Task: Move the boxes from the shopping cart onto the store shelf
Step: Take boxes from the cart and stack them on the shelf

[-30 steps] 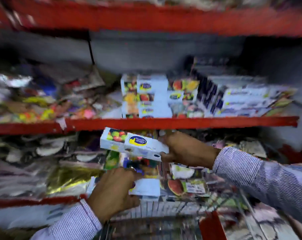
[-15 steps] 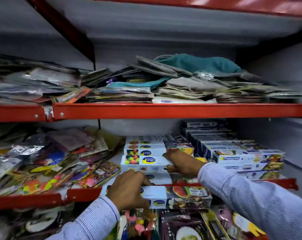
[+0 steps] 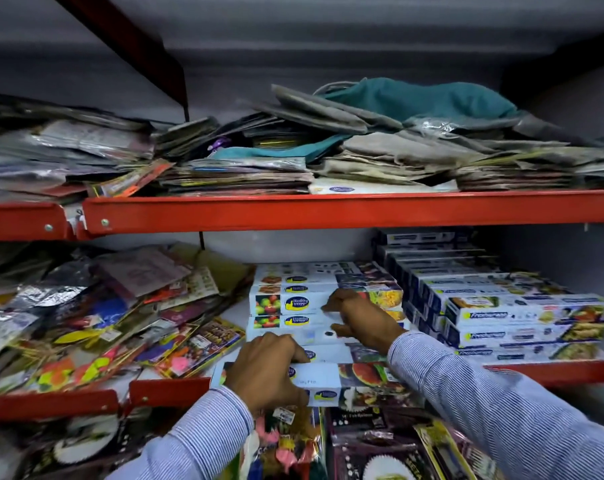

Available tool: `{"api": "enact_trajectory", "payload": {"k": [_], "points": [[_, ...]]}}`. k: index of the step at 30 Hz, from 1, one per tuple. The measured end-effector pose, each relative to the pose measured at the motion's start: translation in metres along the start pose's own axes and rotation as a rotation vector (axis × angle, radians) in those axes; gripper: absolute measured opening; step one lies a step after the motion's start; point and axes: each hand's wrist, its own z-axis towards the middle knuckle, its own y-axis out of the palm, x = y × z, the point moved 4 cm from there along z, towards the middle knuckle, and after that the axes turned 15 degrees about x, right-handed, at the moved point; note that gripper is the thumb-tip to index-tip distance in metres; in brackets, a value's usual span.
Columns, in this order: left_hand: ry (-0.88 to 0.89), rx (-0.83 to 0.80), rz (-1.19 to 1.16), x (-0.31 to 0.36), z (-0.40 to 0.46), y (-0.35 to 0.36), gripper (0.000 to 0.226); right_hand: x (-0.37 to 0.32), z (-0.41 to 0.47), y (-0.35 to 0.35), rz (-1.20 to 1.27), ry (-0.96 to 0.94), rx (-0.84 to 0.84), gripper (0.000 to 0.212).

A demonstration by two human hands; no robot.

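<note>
A stack of long white boxes [image 3: 293, 289] with fruit pictures and blue-yellow logos stands on the middle shelf [image 3: 168, 389], which has a red front edge. My right hand [image 3: 359, 317] curls around the right part of an upper box [image 3: 286, 304] in that stack, fingers above it and thumb below. My left hand [image 3: 265, 368] grips another long white box [image 3: 331, 377] that lies across the shelf's front edge, partly overhanging. Both sleeves are striped light blue. The shopping cart is out of view.
To the right of the stack stands a taller pile of blue-and-white wrap boxes [image 3: 522, 317]. Loose colourful packets [image 3: 103, 323] crowd the shelf's left half. The upper shelf [image 3: 293, 209] carries folded cloths and flat packets. More packets [image 3: 362, 445] sit below.
The view has tilted up from the cart to the shelves. Both hands rose with their boxes; the right hand's box now sits on the stack, the left hand's box reaches the shelf edge.
</note>
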Motion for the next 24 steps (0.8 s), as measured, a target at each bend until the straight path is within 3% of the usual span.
{"api": "enact_trajectory", "payload": {"k": [5, 13, 19, 24], "points": [[-0.019, 0.049, -0.038, 0.004, 0.029, 0.001, 0.054, 0.0, -0.003, -0.033, 0.016, 0.003, 0.077, 0.031], [-0.075, 0.104, -0.052, 0.003, 0.06, 0.023, 0.062, -0.001, -0.041, -0.053, -0.055, -0.041, -0.22, 0.042], [-0.005, 0.143, 0.056, 0.003, 0.051, 0.044, 0.067, 0.007, -0.059, -0.037, -0.063, 0.006, -0.036, 0.028], [0.094, 0.166, 0.251, 0.008, 0.045, 0.045, 0.044, 0.013, -0.065, -0.028, -0.081, 0.031, 0.019, 0.036]]}}
